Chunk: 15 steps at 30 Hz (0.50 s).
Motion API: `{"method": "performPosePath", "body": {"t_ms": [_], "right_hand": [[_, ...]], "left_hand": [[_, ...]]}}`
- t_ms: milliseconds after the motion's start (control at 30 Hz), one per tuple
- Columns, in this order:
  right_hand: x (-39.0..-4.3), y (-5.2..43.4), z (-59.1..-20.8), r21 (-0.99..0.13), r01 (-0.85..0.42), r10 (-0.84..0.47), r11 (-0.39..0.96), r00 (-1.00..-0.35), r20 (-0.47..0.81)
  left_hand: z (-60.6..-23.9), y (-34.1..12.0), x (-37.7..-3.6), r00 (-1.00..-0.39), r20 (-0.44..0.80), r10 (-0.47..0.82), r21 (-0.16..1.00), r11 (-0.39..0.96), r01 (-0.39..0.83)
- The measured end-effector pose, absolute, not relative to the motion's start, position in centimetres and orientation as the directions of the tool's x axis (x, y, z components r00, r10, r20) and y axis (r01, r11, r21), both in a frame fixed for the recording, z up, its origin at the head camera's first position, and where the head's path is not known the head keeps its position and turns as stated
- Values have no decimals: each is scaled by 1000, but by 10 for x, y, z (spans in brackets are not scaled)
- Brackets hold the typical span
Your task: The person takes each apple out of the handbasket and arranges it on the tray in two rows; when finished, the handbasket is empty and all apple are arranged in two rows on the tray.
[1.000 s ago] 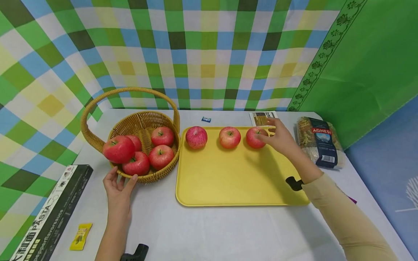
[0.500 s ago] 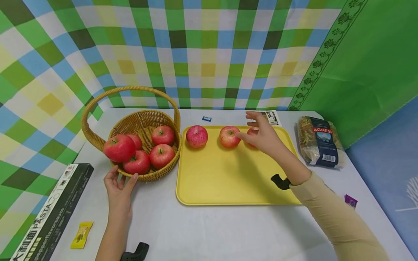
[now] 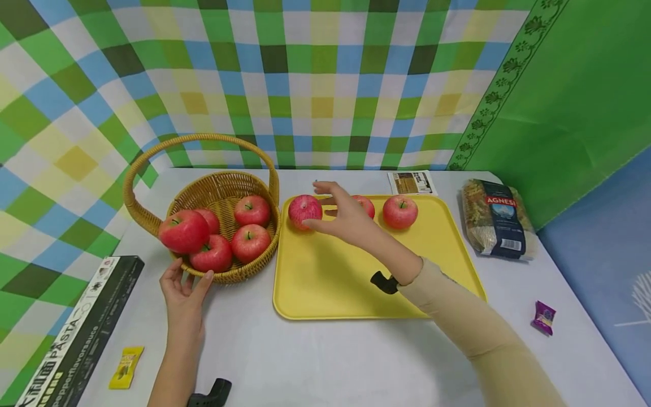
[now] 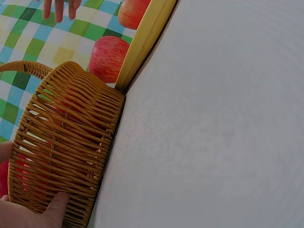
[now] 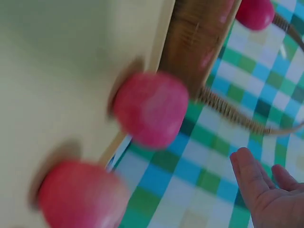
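Observation:
My left hand (image 3: 184, 305) touches the near side of the wicker basket (image 3: 221, 182), fingers at its rim and thumb (image 4: 56, 209) against the woven outer wall. Several red apples fill the basket; one apple (image 3: 184, 231) sits highest, over the left rim. My right hand (image 3: 351, 221) is above the yellow tray (image 3: 315, 282), its fingers spread and holding nothing. Its thumb and fingertips come up to the right side of the darker striped apple (image 3: 303, 211). Partly behind that hand is a middle apple (image 3: 367, 204). A third apple (image 3: 400, 211) stands on the tray further right.
A bag of pasta (image 3: 498, 219) lies at the right. Along the left edge stretches a dark pasta box (image 3: 86, 328). A yellow packet (image 3: 126, 367) and a purple packet (image 3: 543, 317) lie on the white table. Behind the tray is a printed card (image 3: 412, 182).
My right hand has swept left over the tray, from the right apple past the middle one to the striped one. The right apple shows fully again. My left hand has stayed at the basket.

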State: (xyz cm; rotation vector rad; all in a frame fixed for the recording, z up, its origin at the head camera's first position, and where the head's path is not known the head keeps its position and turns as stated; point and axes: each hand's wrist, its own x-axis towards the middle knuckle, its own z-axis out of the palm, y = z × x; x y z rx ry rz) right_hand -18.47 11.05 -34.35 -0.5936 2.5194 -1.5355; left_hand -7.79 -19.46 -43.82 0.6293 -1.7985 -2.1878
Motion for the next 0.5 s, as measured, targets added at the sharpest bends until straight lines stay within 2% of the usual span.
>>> {"method": "performPosePath", "body": {"t_ms": [200,500], "right_hand": [[-182,70,-350,-856,-325,-485,402,-869,102],[-181,18,-359,-898,-328,-579,292,-808,107]], "left_hand": [[-437,-194,-78,-883,-185,-431,973,-207,-102],[-437,-195,-77,-881,-181,-437,975,-198,-102]]}}
